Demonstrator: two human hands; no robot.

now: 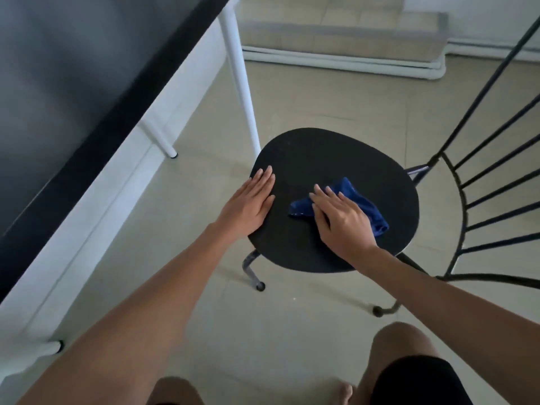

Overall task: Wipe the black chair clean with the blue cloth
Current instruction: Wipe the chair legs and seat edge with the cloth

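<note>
Cloth lies on the chair seat, table to its left.

Soft, even daylight is filling the room, shadows staying faint. The table top at upper left is smearing into blur, and straight lines are bowing near the edges.

Right hand covers the middle of the blue cloth, so only its ends show. Black chair: backrest cut off by the right edge, far legs hidden under the seat. Dark tabletop at left is blurred and runs out of frame top and left.
</note>
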